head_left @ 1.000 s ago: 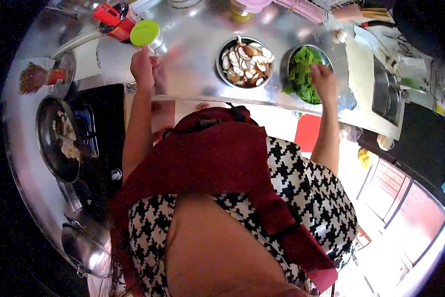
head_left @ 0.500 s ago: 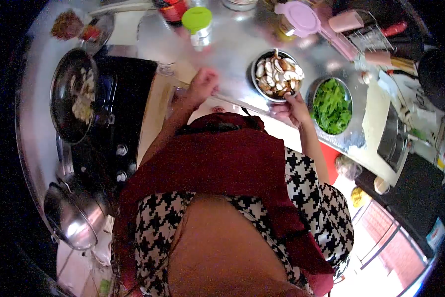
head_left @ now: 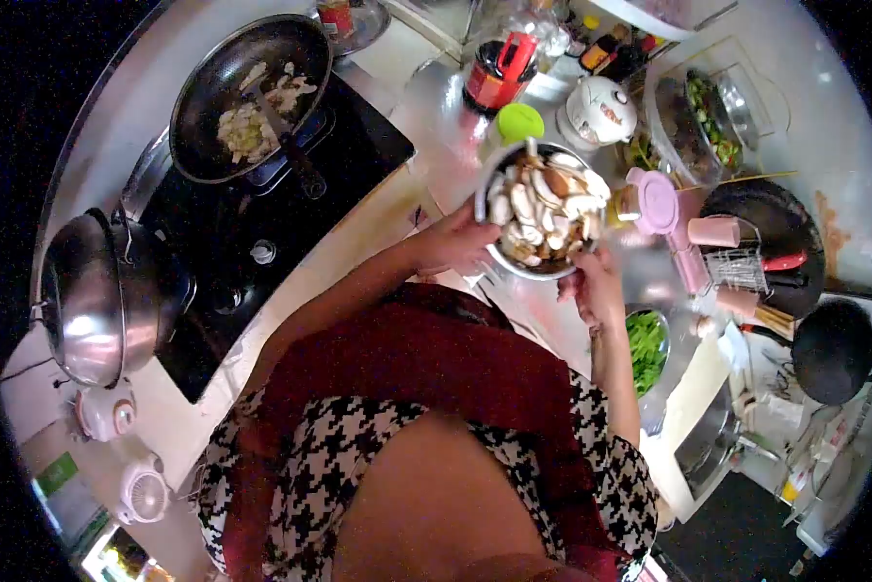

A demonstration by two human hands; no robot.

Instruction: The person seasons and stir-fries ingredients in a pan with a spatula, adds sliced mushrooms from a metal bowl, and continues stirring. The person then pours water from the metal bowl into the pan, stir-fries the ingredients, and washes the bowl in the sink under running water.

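Stretching flat and glossy at left, the black cooktop (head_left: pixel 216 238) carried a round, dark frying pan (head_left: pixel 203 114) with pale chopped food (head_left: pixel 240 136) and a spatula (head_left: pixel 278 123) inside. Nearby stood a rounded, polished steel pot (head_left: pixel 92 339). Before the person's chest, a round metal bowl (head_left: pixel 535 273) brimmed with thin, smooth, brown-edged mushroom slices (head_left: pixel 548 201); a second bowl (head_left: pixel 666 338), beside the right forearm, contained leafy greens (head_left: pixel 645 351). The left hand (head_left: pixel 460 238) grasped the mushroom bowl's left side, the right hand (head_left: pixel 597 287) its lower right rim.

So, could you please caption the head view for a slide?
Left hand and right hand hold a bowl of sliced mushrooms; a pan sits on the stove.
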